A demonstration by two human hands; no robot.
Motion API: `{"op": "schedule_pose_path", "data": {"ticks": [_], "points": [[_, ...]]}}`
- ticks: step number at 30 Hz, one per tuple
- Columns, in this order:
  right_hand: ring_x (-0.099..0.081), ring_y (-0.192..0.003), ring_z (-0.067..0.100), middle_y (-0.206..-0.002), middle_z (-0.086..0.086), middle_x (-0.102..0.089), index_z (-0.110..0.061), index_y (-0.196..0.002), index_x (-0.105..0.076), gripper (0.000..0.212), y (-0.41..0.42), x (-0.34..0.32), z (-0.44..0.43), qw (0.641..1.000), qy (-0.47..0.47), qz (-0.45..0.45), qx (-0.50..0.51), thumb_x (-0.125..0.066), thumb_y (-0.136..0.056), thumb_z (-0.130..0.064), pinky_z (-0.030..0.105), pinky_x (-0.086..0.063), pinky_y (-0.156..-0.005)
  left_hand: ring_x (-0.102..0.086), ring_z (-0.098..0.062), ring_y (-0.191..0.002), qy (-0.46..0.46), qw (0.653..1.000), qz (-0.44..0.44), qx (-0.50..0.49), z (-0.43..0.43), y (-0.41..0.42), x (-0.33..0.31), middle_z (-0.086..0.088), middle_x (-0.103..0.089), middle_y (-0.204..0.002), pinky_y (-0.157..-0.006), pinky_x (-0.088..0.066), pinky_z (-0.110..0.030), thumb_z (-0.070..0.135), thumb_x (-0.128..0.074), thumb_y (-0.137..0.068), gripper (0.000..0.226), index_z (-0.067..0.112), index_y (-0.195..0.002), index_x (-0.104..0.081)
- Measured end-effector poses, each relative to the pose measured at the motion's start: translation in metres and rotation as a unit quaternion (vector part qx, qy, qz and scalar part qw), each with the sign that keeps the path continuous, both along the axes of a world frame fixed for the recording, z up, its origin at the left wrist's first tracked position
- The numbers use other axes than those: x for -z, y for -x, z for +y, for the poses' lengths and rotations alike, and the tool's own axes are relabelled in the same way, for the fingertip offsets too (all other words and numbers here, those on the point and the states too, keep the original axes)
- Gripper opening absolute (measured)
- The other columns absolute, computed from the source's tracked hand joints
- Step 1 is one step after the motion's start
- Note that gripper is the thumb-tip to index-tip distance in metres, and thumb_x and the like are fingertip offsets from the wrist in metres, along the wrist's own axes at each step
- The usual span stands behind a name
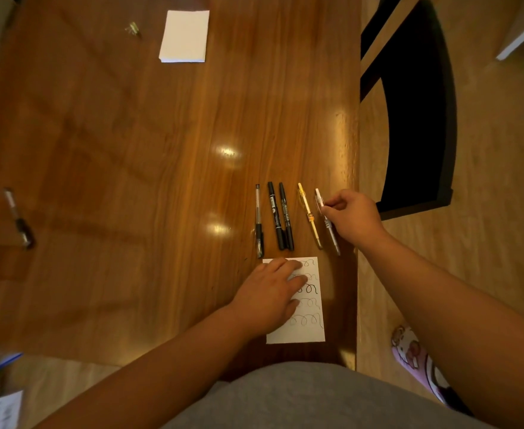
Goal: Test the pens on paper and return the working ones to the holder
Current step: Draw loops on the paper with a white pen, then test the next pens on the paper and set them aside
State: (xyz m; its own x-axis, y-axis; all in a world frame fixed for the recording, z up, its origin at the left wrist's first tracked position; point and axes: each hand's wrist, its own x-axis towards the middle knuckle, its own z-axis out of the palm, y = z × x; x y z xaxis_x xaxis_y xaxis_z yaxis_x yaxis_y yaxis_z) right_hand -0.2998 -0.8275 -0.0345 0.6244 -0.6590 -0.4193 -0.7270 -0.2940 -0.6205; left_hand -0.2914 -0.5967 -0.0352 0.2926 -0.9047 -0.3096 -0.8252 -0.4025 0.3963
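Several pens lie in a row near the table's right edge: a clear gel pen (258, 221), two black markers (275, 216) (286, 216), a yellow pen (308, 213) and a white pen (328, 226). My right hand (353, 216) pinches the white pen near its upper half, the pen still low over the table. My left hand (270, 294) lies flat on a white sheet of paper (311, 331) covered with rows of looped scribbles. No pen holder is in view.
A white paper pad (185, 35) lies at the far side, with a small metal clip (133, 28) to its left. Another pen (18, 216) lies far left. A dark chair (415, 119) stands beyond the table's right edge (357, 181).
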Motion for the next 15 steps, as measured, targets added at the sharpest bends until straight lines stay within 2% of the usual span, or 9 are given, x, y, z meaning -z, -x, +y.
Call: {"op": "schedule_pose_path", "data": {"ticks": [4, 10, 14, 15], "points": [[-0.060, -0.074, 0.004, -0.080, -0.012, -0.063, -0.027, -0.094, -0.064, 0.008, 0.030, -0.005, 0.014, 1.000, -0.003, -0.008, 0.013, -0.069, -0.089, -0.030, 0.023, -0.048, -0.056, -0.032, -0.019, -0.138, 0.014, 0.998, 0.034, -0.047, 0.006, 0.006, -0.005, 0.000, -0.036, -0.152, -0.111, -0.029, -0.035, 0.042, -0.048, -0.097, 0.050, 0.024, -0.143, -0.042], [-0.060, -0.074, 0.006, -0.082, -0.015, -0.062, -0.033, -0.089, -0.059, 0.006, 0.097, -0.013, 0.062, 0.999, -0.007, 0.010, -0.041, -0.063, -0.092, -0.035, 0.020, -0.049, -0.057, -0.052, -0.005, -0.110, 0.034, 0.974, 0.102, -0.198, 0.051, 0.020, -0.016, 0.010, -0.058, -0.125, -0.088, -0.041, -0.017, 0.043, -0.051, -0.096, 0.037, 0.029, -0.130, -0.055], [-0.061, -0.076, 0.005, -0.085, -0.018, -0.062, -0.034, -0.082, -0.059, 0.012, 0.130, -0.022, 0.094, 0.994, -0.056, 0.010, -0.096, -0.062, -0.093, -0.032, 0.013, -0.045, -0.054, -0.054, 0.000, -0.097, 0.014, 0.954, 0.113, -0.276, 0.102, 0.028, -0.023, 0.013, -0.060, -0.115, -0.086, -0.049, -0.023, 0.043, -0.052, -0.095, 0.028, 0.032, -0.120, -0.059], [-0.061, -0.079, 0.004, -0.088, -0.019, -0.062, -0.033, -0.083, -0.060, 0.010, 0.136, -0.024, 0.103, 0.990, -0.068, 0.009, -0.121, -0.063, -0.093, -0.032, 0.011, -0.044, -0.056, -0.055, 0.000, -0.096, 0.016, 0.949, 0.113, -0.294, 0.117, 0.031, -0.025, 0.011, -0.061, -0.114, -0.086, -0.048, -0.020, 0.043, -0.053, -0.095, 0.028, 0.030, -0.119, -0.061]]}}
